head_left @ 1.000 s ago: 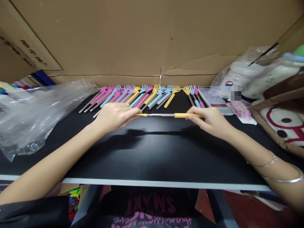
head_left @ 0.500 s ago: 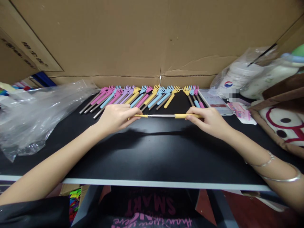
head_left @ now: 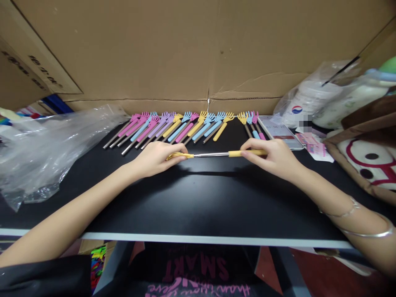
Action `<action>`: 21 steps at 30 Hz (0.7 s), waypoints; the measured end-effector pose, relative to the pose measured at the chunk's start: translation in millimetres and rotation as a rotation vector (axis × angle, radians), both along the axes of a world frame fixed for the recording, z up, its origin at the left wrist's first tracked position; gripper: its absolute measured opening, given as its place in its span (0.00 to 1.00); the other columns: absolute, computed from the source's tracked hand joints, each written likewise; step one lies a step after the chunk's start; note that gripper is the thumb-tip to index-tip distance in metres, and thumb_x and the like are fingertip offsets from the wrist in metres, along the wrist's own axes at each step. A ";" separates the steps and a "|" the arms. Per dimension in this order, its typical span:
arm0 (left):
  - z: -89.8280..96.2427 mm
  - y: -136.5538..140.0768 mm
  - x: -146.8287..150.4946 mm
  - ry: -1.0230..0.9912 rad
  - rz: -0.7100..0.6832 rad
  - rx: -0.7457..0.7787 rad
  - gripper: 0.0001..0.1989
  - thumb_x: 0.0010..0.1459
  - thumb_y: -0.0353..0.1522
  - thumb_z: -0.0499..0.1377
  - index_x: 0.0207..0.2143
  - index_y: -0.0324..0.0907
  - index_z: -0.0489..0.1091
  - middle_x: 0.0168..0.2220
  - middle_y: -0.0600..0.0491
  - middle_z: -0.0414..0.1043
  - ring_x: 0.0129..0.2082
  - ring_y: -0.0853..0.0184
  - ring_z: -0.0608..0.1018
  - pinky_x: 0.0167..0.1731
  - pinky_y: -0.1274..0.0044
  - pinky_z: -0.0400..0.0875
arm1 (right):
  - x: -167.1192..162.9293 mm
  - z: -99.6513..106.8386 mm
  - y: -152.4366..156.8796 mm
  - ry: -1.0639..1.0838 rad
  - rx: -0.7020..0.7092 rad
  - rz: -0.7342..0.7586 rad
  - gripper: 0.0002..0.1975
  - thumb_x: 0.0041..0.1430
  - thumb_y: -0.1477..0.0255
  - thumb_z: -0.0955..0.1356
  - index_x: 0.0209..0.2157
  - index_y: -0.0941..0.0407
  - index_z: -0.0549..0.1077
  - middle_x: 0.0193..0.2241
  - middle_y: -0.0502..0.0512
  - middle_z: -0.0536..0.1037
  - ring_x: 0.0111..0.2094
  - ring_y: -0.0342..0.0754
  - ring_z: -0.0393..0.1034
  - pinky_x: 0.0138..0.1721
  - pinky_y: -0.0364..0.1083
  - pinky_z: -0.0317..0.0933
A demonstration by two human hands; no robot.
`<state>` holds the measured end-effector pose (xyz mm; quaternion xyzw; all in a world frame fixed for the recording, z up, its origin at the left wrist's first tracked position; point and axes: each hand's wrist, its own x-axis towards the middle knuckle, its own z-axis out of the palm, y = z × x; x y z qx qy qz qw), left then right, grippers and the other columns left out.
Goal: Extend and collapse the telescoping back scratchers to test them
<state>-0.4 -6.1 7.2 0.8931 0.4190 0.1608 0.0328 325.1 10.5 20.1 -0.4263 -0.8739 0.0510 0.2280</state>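
A yellow back scratcher (head_left: 213,154) with a metal shaft spans between my two hands, held level a little above the black table. My left hand (head_left: 157,157) pinches its yellow claw end, which the fingers partly cover. My right hand (head_left: 269,154) is closed round the yellow grip at the other end. Behind them lies a slanted row of pink, blue, purple and yellow back scratchers (head_left: 182,131). Three more back scratchers (head_left: 250,121), yellow, blue and pink, lie apart on the right, partly behind my right hand.
Clear plastic bags (head_left: 62,144) lie on the left of the black table (head_left: 201,206). On the right are a phone (head_left: 283,134), pink-printed paper slips (head_left: 315,147), a bagged white cup (head_left: 315,101) and a brown fabric bag (head_left: 368,161). A cardboard wall (head_left: 154,53) stands behind.
Both hands and the held back scratcher have shifted slightly lower and nearer. More of its yellow claw end shows by my left fingers. The laid-out scratchers have not moved.
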 end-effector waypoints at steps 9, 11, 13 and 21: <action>1.3 3.8 -2.7 0.068 -0.013 -0.293 0.20 0.65 0.46 0.46 0.45 0.45 0.69 0.23 0.58 0.67 0.22 0.70 0.69 0.26 0.82 0.55 | 1.8 -8.9 -0.5 -0.058 0.159 0.062 0.12 0.57 0.58 0.67 0.33 0.52 0.75 0.16 0.43 0.71 0.17 0.38 0.63 0.23 0.40 0.52; 0.9 4.1 -2.5 0.064 -0.003 -0.303 0.20 0.65 0.46 0.46 0.44 0.45 0.69 0.24 0.58 0.68 0.23 0.70 0.69 0.26 0.81 0.55 | 1.5 -8.3 -2.1 -0.058 0.239 0.079 0.11 0.58 0.60 0.66 0.33 0.52 0.75 0.18 0.44 0.74 0.18 0.38 0.65 0.23 0.39 0.53; 0.9 4.4 -2.3 0.047 0.007 -0.295 0.19 0.65 0.46 0.46 0.42 0.45 0.70 0.25 0.58 0.69 0.23 0.71 0.69 0.26 0.81 0.55 | 1.3 -7.3 -3.5 -0.061 0.299 0.088 0.11 0.59 0.60 0.66 0.33 0.52 0.75 0.20 0.44 0.75 0.18 0.38 0.65 0.23 0.39 0.53; 4.2 4.4 -3.1 -0.010 0.019 -0.244 0.19 0.63 0.46 0.49 0.39 0.44 0.73 0.22 0.59 0.69 0.21 0.73 0.67 0.26 0.81 0.54 | 1.1 -6.2 -3.9 -0.044 0.337 0.116 0.11 0.60 0.61 0.66 0.33 0.53 0.75 0.21 0.44 0.77 0.18 0.37 0.65 0.21 0.40 0.53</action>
